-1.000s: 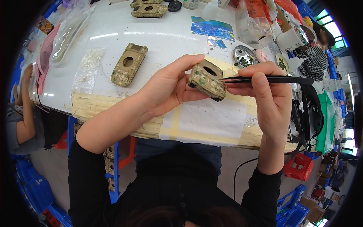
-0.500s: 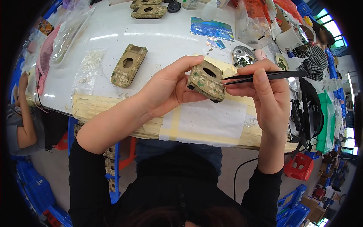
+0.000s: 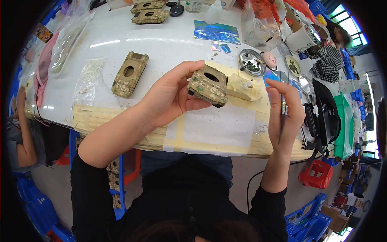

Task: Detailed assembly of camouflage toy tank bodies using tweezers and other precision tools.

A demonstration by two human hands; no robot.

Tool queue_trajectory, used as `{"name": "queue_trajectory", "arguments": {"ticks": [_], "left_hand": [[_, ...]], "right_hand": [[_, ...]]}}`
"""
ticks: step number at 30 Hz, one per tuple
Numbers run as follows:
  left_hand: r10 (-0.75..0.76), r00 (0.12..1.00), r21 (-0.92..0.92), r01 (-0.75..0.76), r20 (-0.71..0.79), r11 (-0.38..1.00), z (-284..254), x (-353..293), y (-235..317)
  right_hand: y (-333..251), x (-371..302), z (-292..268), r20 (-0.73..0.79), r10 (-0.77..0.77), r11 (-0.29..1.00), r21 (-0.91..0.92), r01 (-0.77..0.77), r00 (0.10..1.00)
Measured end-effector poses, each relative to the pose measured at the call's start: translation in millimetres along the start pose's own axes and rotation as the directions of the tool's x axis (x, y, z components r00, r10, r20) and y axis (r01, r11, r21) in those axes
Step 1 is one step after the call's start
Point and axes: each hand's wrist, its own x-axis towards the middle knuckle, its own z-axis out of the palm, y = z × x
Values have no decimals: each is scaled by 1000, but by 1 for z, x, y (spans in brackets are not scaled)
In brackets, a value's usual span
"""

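Note:
My left hand (image 3: 171, 94) grips a camouflage-painted model tank hull (image 3: 207, 85), tilted, with a round hole in its top. The thumb lies at its upper left edge and the fingers pass beneath. To the right, my right hand (image 3: 285, 111) is raised apart from the hull. Dark tweezers (image 3: 282, 128) lie lengthwise along its palm, partly hidden by the fingers. Between the hands sits a block wrapped in pale yellow tape (image 3: 240, 89), with a small whitish knob on it. Another camouflage hull (image 3: 130, 74) rests on the table to the left.
A round metal dish (image 3: 242, 67) with small dark green bits stands behind the taped block. Further back are a shiny blue sheet (image 3: 217, 32), a white squeeze bottle (image 3: 213, 15) and more hulls (image 3: 150, 16). A black bag (image 3: 327, 115) lies right. Another person's arm (image 3: 25, 121) shows far left.
My right hand has drawn away from the hull to the right, and the tweezers have swung from pointing at the hull to lying along the palm. The taped block is now uncovered.

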Motion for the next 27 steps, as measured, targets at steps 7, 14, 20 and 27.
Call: {"name": "queue_trajectory", "arguments": {"ticks": [7,14,20,27], "left_hand": [[3,1000,-17,-3,-25,1000,-2,2,1],[-7,1000,-30,6,-20,1000,-2,0,1],[-27,999,-39,28,28,999,9,-4,4],[-7,1000,-23,8,24,1000,7,-3,2]], "right_hand": [[0,3,19,9,-169,978,-123,169,985],[-15,8,6,-123,-185,979,-109,172,975],[-35,10,8,-39,67,800,599,-30,997],[-41,14,29,223,153,555,786,-271,963]]}}
